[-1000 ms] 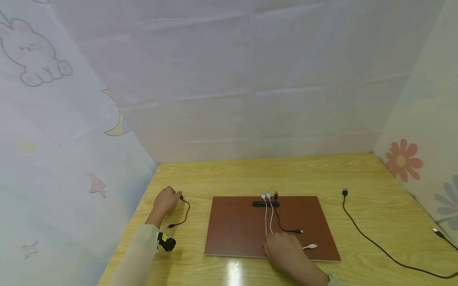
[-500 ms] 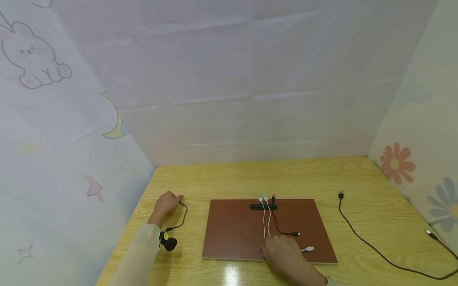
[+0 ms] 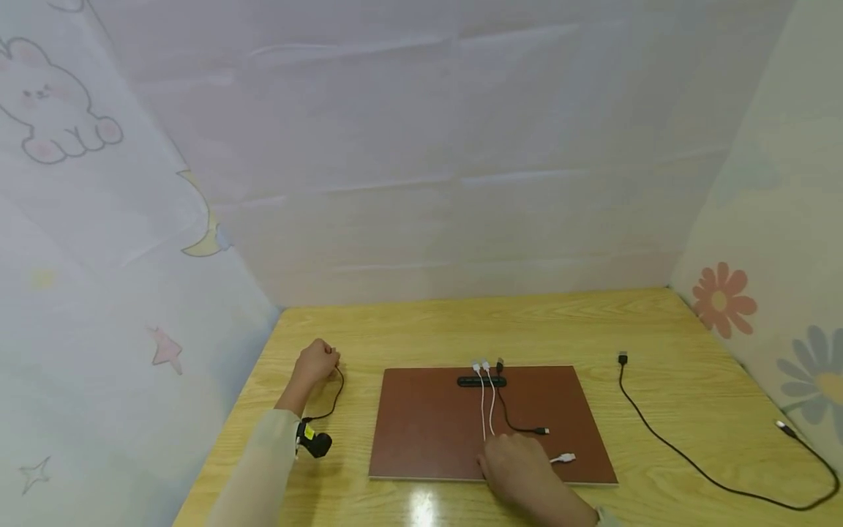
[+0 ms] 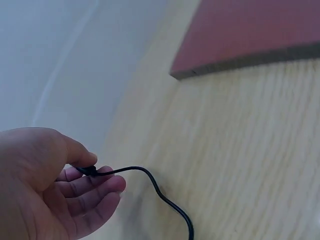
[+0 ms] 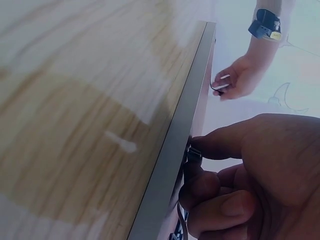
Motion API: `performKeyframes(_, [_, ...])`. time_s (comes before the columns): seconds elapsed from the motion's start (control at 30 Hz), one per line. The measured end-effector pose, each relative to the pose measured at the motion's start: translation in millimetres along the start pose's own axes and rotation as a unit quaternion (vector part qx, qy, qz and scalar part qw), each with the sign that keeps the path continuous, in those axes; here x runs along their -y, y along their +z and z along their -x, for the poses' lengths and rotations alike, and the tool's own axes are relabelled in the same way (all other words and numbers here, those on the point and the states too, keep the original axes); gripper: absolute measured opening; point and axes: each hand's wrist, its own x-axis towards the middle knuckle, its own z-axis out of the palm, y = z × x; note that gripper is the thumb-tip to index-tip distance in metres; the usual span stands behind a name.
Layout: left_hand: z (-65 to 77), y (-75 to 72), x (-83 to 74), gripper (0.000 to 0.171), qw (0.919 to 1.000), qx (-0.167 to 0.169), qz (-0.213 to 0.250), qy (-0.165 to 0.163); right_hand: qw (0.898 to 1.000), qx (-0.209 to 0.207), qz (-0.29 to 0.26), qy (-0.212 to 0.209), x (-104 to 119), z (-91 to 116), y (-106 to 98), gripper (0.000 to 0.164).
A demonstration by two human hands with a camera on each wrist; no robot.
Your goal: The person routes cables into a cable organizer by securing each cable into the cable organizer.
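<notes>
My left hand (image 3: 317, 360) pinches one end of a short black cable (image 4: 170, 202) between thumb and fingers at the table's left side. In the left wrist view its plug (image 4: 88, 170) shows partly behind the thumb. My right hand (image 3: 523, 472) is over the front part of a brown board (image 3: 421, 432), and its thumb and forefinger pinch a small metal-ended plug (image 5: 194, 154). Two white cables (image 3: 483, 413) run from a black cable holder (image 3: 482, 381) down to that hand. A white USB plug (image 3: 563, 458) sticks out on its right.
A black cable (image 3: 520, 429) passes through the holder and lies on the board. Right of the board, a longer black cable (image 3: 685, 461) curves over the wooden table (image 3: 395, 329). Fabric walls (image 3: 369, 146) enclose the back and sides.
My left hand has taken the upper end of the short black cable between thumb and fingers and shifted slightly right relative to the board. The right hand stays almost in place. The head view drifts slightly.
</notes>
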Motion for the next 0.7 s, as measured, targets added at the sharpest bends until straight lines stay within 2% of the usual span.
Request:
performKeyframes(0.13, [3.2, -8.1, -16.2, 0.014, 0.9988, -0.006, 0.047, 0.010, 1.000, -0.004, -0.001, 0.000, 0, 1, 0, 0.038])
performKeyframes(0.37, [14.2, -19.6, -31.5, 0.033, 0.9948, -0.029, 0.082, 0.054, 1.000, -0.021, -0.001, 0.012, -1, 0, -1, 0.036])
performKeyframes(0.43, [17.3, -21.5, -35.3, 0.034, 0.9913, -0.031, 0.112, 0.061, 0.999, -0.029, -0.005, 0.016, -2, 0, -2, 0.036])
performKeyframes(0.5, [19.4, -23.3, -39.5, 0.035, 0.9836, -0.036, 0.164, 0.064, 0.999, -0.033, -0.006, 0.020, -2, 0, -3, 0.035])
performKeyframes(0.6, [21.7, -26.5, -47.1, 0.038, 0.9637, -0.049, 0.253, 0.071, 0.999, -0.039, -0.004, 0.023, -2, 0, -6, 0.034])
performKeyframes(0.7, [25.3, -29.8, -57.2, 0.037, 0.9449, -0.068, 0.307, 0.092, 0.999, -0.046, -0.003, 0.023, -2, 0, -9, 0.035])
